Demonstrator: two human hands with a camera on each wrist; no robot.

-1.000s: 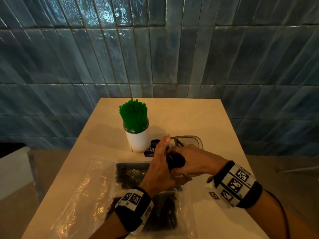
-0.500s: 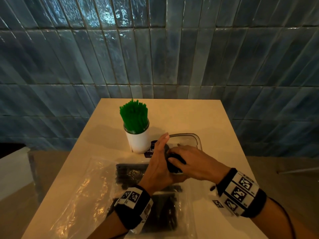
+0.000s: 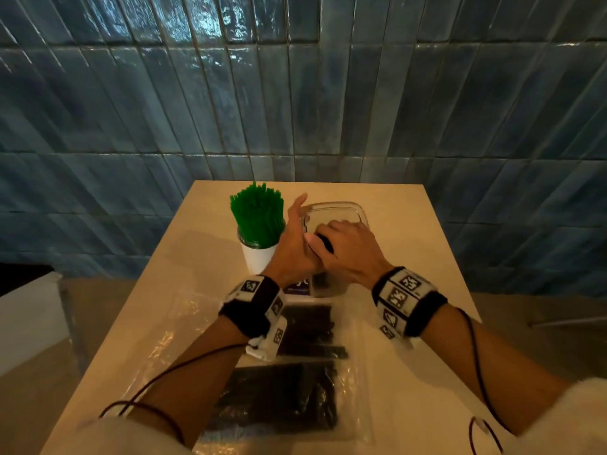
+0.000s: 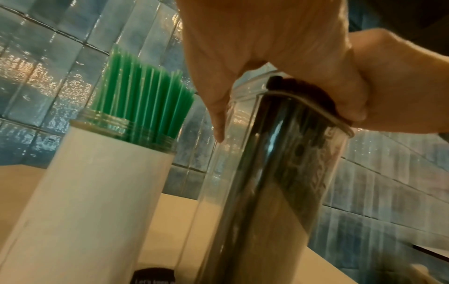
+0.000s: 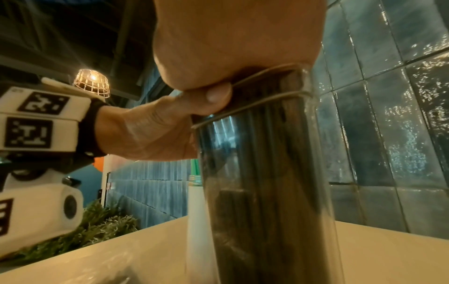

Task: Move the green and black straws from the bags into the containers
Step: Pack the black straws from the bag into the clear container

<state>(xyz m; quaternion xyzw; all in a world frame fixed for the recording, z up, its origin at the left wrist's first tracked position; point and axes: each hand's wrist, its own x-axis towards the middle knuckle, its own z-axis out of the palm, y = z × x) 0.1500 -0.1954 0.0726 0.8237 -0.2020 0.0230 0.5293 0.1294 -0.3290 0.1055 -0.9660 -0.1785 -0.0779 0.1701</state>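
I've got the bundle of black straws (image 3: 323, 242) standing inside the clear square plastic container (image 3: 356, 211), my right hand (image 3: 349, 251) curled around their tops at the rim. My left hand (image 3: 295, 247) lies flat, fingers straight, against the container's left side. Just left of it stands the white jar of green straws (image 3: 258, 218); nearer me lie clear bags of black straws (image 3: 295, 399).

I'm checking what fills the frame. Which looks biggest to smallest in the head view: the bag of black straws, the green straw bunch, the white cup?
1. bag of black straws, though it lies nearest the camera.
2. green straw bunch.
3. white cup, partly hidden behind the left hand.
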